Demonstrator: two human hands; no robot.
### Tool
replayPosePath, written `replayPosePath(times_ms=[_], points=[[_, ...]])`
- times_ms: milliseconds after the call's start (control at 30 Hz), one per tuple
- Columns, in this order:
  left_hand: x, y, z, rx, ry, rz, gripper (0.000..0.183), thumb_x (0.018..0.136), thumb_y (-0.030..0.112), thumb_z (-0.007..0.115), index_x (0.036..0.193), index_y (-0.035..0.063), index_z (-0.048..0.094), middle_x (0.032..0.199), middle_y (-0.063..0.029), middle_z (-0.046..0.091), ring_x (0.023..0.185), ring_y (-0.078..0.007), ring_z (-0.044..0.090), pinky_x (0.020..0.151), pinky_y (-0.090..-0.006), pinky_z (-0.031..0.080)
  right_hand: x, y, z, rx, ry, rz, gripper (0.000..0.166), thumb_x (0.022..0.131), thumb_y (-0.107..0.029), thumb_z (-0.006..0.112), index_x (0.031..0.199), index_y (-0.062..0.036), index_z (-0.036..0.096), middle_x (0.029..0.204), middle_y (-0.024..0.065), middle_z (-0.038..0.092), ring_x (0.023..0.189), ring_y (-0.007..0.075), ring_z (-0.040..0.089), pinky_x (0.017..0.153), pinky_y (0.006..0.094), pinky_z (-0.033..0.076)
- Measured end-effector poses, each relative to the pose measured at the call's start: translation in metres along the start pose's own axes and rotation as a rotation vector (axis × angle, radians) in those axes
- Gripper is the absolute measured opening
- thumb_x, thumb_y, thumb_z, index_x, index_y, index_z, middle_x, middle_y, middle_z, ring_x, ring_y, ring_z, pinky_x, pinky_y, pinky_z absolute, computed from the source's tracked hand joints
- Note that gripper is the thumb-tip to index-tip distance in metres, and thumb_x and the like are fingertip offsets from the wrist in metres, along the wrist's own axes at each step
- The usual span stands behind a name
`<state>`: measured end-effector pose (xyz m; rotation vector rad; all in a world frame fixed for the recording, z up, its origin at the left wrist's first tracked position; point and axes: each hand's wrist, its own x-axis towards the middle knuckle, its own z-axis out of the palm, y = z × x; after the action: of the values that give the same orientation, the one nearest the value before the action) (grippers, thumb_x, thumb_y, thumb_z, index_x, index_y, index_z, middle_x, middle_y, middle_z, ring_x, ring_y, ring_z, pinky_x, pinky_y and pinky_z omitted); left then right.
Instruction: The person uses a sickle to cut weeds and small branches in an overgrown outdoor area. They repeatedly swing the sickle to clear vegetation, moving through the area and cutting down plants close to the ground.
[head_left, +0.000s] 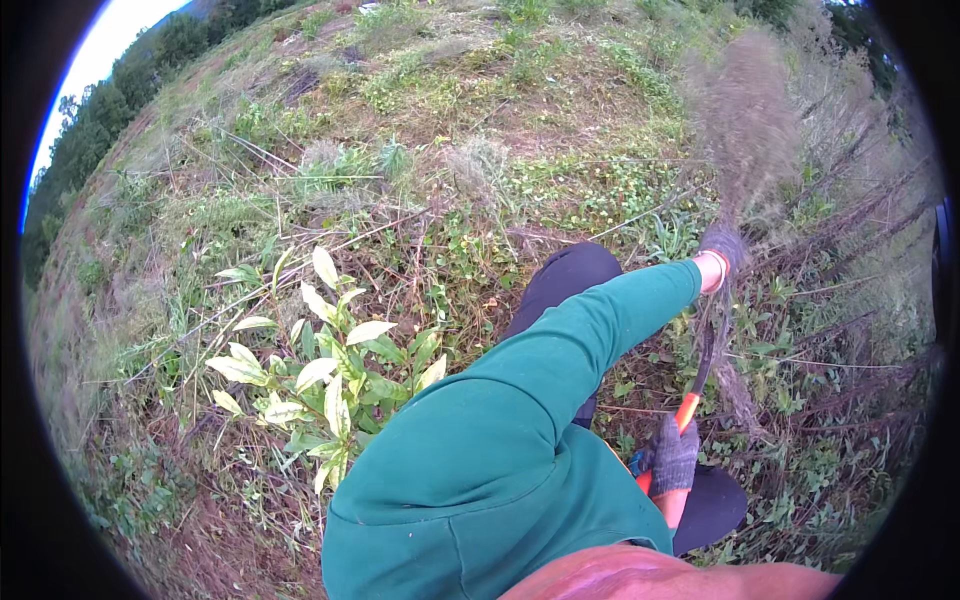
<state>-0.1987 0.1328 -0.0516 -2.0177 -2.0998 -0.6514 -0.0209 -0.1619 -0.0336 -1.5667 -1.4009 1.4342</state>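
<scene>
My left hand (724, 246), in a grey knit glove, grips a bunch of tall dry weeds (750, 120) at the right; their feathery tops are blurred above it and stems hang below. Lower down, my right hand (673, 454), also in a grey knit glove, is closed round the orange handle of a sickle (685, 411). The dark curved blade of the sickle reaches up beside the hanging stems, beneath my left hand. Whether the blade touches the stems I cannot tell.
A leafy shrub (337, 375) with pale yellow-green leaves stands at the left, close to my body. Cut stalks (262, 154) and low weeds cover the sloping ground ahead. More tall dry weeds (862, 217) lean in at the right. Trees (112, 112) line the far left edge.
</scene>
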Motion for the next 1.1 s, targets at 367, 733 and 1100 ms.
replayPosePath(times_ms=[367,733,1100], points=[[-0.097,-0.347,-0.172,0.171,0.041,-0.688,0.03,0.083,0.018,0.046,0.103,0.0068,0.066,0.107,-0.0166,0.063,0.098,-0.0288,0.062,0.079,-0.0376,0.051,-0.046,0.054,-0.067,0.069,0.01,-0.303,0.018,0.088,-0.021,0.058,0.092,-0.0074,0.048,0.054,0.0005,0.043,0.041,0.0083,0.041,0.036,0.0244,0.031],[-0.294,-0.38,-0.249,0.039,0.25,-1.102,0.051,0.075,0.043,0.059,0.109,0.0047,0.06,0.115,-0.0179,0.058,0.111,-0.0326,0.053,0.094,-0.0419,0.042,-0.026,-0.006,-0.064,0.164,0.289,-0.378,0.033,0.088,-0.013,0.055,0.117,-0.004,0.042,0.053,0.0014,0.044,0.036,0.0097,0.041,0.032,0.0238,0.035],[-0.203,-0.27,-0.173,-0.63,0.171,-0.287,0.037,0.089,0.036,0.052,0.072,0.0043,0.061,0.059,-0.0045,0.057,0.056,-0.0141,0.054,0.055,-0.0306,0.042,-0.077,0.004,-0.137,0.491,0.878,-0.89,0.016,0.089,-0.012,0.056,0.102,-0.0054,0.049,0.064,-0.0008,0.049,0.049,0.007,0.045,0.045,0.022,0.039]])
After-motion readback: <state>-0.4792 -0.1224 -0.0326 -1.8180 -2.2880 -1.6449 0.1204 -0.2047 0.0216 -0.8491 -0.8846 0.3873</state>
